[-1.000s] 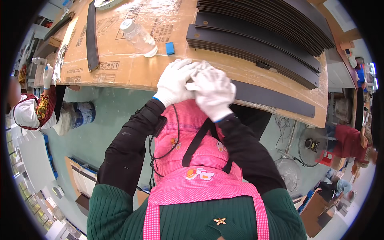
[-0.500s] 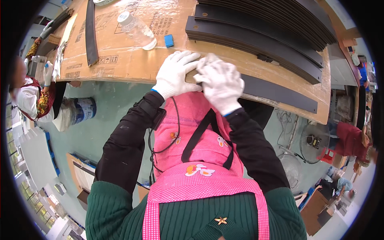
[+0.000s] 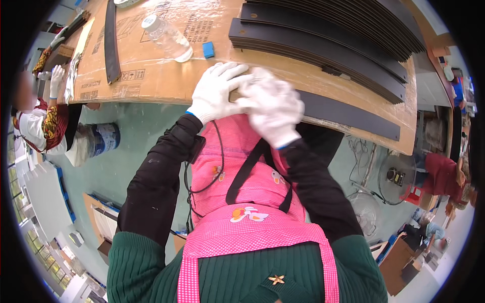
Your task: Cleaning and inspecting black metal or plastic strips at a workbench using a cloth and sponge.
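A long dark grey strip [image 3: 351, 112] lies along the near edge of the table, and its left end is hidden by my hands. My left hand [image 3: 216, 93], in a white glove, rests flat at that end with its fingers stretched out. Close beside it, my right hand [image 3: 278, 108], also gloved in white, is smeared by motion over the strip. Its fingers are closed around what looks like a crumpled whitish cloth [image 3: 262, 78], hard to tell from the glove.
Stacked dark strips [image 3: 323, 48] fill the table's right side. A clear bottle [image 3: 169, 39], a small blue block [image 3: 208, 49] and another dark strip [image 3: 111, 48] lie to the left on the cardboard-covered table [image 3: 146, 76]. A co-worker's gloved hand [image 3: 56, 81] is at far left.
My right hand has shifted slightly left along the strip, while my left hand keeps its place on it. At far left the co-worker's gloved hand has risen. The whole view has shifted a little.
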### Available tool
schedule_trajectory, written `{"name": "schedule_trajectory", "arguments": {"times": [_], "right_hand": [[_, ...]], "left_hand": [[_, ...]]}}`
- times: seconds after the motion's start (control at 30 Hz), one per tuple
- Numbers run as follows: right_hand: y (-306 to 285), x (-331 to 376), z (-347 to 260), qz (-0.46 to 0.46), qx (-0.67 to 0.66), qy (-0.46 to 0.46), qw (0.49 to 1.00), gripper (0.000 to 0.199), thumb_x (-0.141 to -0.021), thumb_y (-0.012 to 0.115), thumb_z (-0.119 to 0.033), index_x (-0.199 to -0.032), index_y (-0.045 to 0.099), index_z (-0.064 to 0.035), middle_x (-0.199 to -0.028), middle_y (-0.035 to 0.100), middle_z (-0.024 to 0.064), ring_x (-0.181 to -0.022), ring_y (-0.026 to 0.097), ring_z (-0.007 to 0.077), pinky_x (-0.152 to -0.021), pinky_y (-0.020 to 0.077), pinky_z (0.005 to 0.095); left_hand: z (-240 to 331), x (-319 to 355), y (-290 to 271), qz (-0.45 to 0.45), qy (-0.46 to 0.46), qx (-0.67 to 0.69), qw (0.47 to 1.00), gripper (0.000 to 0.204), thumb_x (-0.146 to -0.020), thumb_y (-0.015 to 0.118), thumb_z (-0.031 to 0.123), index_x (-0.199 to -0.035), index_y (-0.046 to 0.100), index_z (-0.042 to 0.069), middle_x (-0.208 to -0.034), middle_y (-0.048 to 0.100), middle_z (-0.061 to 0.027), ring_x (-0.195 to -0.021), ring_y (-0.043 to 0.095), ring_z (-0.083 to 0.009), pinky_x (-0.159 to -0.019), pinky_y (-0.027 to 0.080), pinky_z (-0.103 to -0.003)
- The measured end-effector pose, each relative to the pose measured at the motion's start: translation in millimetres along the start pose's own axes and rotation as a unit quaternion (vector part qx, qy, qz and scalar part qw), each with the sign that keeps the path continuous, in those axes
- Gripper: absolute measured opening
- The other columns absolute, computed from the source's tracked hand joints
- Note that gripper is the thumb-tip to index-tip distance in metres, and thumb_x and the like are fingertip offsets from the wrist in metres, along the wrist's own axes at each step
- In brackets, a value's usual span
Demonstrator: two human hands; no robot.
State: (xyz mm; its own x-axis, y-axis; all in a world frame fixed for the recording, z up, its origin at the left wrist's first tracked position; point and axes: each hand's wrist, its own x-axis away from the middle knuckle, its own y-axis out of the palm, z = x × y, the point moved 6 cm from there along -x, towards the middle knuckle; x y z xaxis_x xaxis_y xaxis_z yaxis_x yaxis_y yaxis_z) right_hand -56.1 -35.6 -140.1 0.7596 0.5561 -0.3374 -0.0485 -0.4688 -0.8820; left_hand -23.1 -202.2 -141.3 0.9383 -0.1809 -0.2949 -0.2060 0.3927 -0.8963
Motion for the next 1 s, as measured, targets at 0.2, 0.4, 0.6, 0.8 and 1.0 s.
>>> {"name": "schedule_trajectory", "arguments": {"times": [0.2, 0.4, 0.6, 0.8, 1.0], "right_hand": [[-50, 23, 16, 0.121, 0.005, -0.118, 0.986, 0.023, -0.085, 0.079, -0.040, -0.102, 0.081, -0.0247, -0.109, 0.074, 0.0013, -0.097, 0.069, 0.0276, -0.084, 0.0549, 0.0422], [-130, 94, 245, 0.122, 0.232, 0.104, 0.960, 0.035, -0.098, 0.066, -0.028, -0.129, 0.079, -0.0198, -0.134, 0.073, 0.0112, -0.111, 0.073, 0.0296, -0.095, 0.0545, 0.0466], [-53, 23, 64, 0.090, 0.054, 0.008, 0.994, 0.021, -0.087, 0.072, -0.030, -0.107, 0.075, -0.0229, -0.091, 0.070, 0.0046, -0.087, 0.071, 0.0302, -0.070, 0.0569, 0.0481], [-17, 1, 8, -0.018, -0.017, 0.056, 0.998, 0.049, -0.078, 0.074, -0.046, -0.121, 0.074, -0.0221, -0.120, 0.066, 0.0109, -0.107, 0.064, 0.0358, -0.089, 0.0509, 0.0534], [-135, 86, 348, 0.054, 0.272, 0.274, 0.921, 0.038, -0.096, 0.061, -0.031, -0.128, 0.077, -0.0159, -0.134, 0.070, 0.0139, -0.129, 0.063, 0.0322, -0.111, 0.0474, 0.0466]], "left_hand": [[-7, 10, -4, -0.034, -0.036, 0.002, 0.999, 0.080, -0.065, 0.092, 0.043, -0.136, 0.069, 0.014, -0.156, 0.059, -0.0093, -0.149, 0.050, -0.0336, -0.126, 0.037, -0.052], [1, -3, -5, -0.034, -0.025, 0.004, 0.999, 0.077, -0.067, 0.092, 0.047, -0.134, 0.071, 0.016, -0.154, 0.061, -0.0078, -0.147, 0.051, -0.0328, -0.125, 0.037, -0.052], [2, -5, -3, -0.035, -0.018, -0.013, 0.999, 0.078, -0.067, 0.092, 0.048, -0.134, 0.070, 0.015, -0.155, 0.060, -0.0081, -0.148, 0.051, -0.0333, -0.124, 0.038, -0.052], [-11, 5, 7, -0.023, -0.015, -0.035, 0.999, 0.082, -0.065, 0.093, 0.046, -0.136, 0.070, 0.011, -0.157, 0.060, -0.0109, -0.148, 0.051, -0.0352, -0.125, 0.038, -0.053], [3, -5, -2, -0.060, -0.028, -0.009, 0.998, 0.085, -0.059, 0.096, 0.040, -0.135, 0.070, 0.013, -0.157, 0.059, -0.0093, -0.150, 0.049, -0.0354, -0.128, 0.034, -0.053]]}}
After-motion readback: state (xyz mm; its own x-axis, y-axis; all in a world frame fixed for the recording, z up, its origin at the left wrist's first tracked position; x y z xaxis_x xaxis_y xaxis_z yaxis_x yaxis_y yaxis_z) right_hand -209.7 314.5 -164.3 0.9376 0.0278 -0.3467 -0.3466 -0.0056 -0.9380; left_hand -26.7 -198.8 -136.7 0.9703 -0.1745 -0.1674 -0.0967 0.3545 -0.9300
